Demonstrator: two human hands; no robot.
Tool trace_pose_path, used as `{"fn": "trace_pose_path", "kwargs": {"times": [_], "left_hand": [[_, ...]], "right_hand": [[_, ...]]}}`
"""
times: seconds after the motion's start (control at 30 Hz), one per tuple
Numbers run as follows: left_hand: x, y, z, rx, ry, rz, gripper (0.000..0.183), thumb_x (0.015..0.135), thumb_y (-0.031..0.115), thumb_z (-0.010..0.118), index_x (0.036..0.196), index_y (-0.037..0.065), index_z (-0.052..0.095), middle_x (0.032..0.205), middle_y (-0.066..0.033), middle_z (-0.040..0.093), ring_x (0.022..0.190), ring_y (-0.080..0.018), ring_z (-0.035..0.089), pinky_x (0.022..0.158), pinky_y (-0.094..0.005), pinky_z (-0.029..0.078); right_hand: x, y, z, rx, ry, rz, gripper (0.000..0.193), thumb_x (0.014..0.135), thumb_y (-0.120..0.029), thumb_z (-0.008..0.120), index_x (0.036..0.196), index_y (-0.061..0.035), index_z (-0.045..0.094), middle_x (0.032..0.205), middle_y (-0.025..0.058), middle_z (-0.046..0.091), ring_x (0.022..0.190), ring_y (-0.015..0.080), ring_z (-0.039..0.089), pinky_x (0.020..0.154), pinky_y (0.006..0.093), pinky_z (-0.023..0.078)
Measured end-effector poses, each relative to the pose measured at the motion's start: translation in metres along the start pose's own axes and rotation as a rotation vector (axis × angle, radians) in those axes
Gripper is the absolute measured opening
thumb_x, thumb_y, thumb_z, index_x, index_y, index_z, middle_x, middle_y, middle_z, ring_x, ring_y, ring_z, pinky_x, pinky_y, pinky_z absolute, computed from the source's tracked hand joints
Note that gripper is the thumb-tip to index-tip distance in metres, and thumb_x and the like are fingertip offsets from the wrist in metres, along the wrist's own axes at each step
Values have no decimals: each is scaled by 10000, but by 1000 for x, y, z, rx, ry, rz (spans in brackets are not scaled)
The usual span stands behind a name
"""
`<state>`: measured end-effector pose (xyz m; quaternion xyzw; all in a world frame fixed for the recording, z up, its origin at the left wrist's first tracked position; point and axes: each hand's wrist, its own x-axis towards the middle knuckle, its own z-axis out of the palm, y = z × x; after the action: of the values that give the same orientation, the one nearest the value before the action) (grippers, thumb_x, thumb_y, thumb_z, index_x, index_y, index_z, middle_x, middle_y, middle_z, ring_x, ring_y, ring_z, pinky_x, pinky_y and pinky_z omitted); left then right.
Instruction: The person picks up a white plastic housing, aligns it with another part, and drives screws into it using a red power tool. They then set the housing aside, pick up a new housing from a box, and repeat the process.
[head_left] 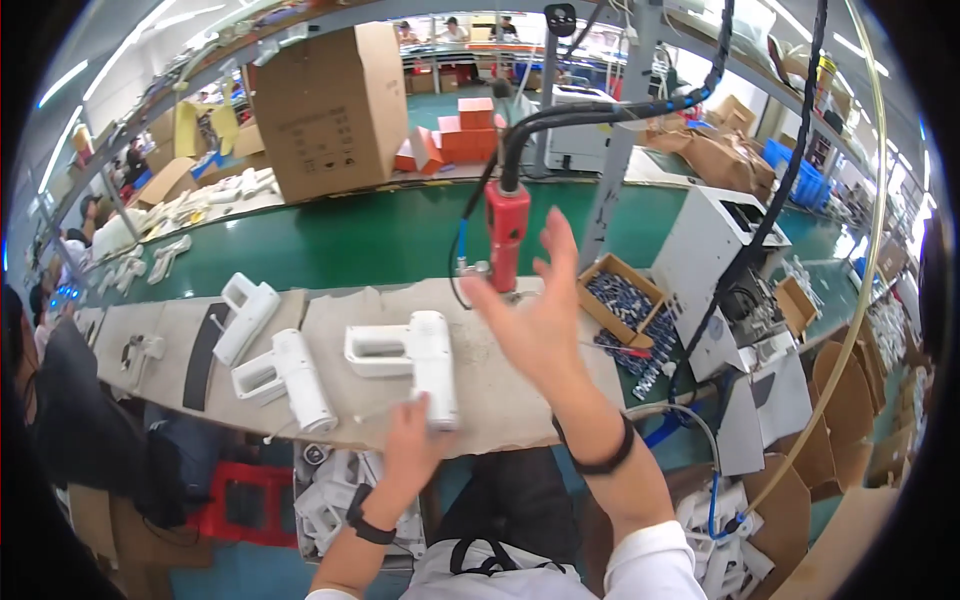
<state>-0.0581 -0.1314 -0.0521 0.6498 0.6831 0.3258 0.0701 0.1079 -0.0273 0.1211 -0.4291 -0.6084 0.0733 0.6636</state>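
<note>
A white gun-shaped plastic housing with a looped handle (432, 350) lies on the beige bench covering in front of me. My left hand (412, 440) is closed on its near end, slightly smeared by motion. Raised and open, my right hand (532, 325) has its fingers spread beside a red electric screwdriver (508, 235), which hangs upright from black cables. The palm hides part of the bench behind it. Two similar white housings, one nearer (302, 385) and one farther (250, 325), rest to the left.
A cardboard tray of small dark screws (622, 300) sits at right, beside a white machine (700, 270). Beyond the bench runs a green conveyor (350, 240) with a large carton (330, 115). Bins of white parts (345, 490) stand below. Hoses hang at right.
</note>
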Motion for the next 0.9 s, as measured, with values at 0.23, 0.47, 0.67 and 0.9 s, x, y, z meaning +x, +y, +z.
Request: {"fn": "trace_pose_path", "kwargs": {"times": [0.23, 0.47, 0.67, 0.9], "left_hand": [[61, 33, -12, 148, -252, 568, 812, 550, 273, 844, 1279, 126, 520, 1279, -167, 452, 1161, -374, 465, 979, -475, 406], [127, 52, 37, 429, -698, 693, 663, 587, 551, 729, 1053, 88, 635, 1060, -127, 628, 1056, -291, 560, 984, -446, 375], [125, 67, 38, 401, -623, 386, 603, 621, 567, 694, 950, 62, 658, 988, -120, 656, 1009, -272, 604, 922, -409, 424], [119, 70, 29, 299, -574, 317, 594, 665, 569, 670, 977, 63, 640, 982, -90, 666, 979, -240, 627, 842, -353, 467]], "right_hand": [[32, 62, 29, 300, -86, 329, 434, 792, -159, 753, 1140, -15, 537, 886, 36, 628, 707, 100, 572, 632, 261, 491], [12, 34, -25, 551, 61, 376, 243, 843, -96, 684, 1048, -13, 585, 713, 55, 615, 481, 85, 522, 433, 206, 406], [7, 29, -20, 493, -16, 289, 121, 843, -84, 670, 865, 9, 596, 579, 20, 549, 430, 75, 488, 395, 212, 367], [6, 42, 8, 544, -4, 271, 119, 843, -86, 672, 826, 0, 591, 577, 10, 547, 428, 74, 485, 399, 213, 367]]}}
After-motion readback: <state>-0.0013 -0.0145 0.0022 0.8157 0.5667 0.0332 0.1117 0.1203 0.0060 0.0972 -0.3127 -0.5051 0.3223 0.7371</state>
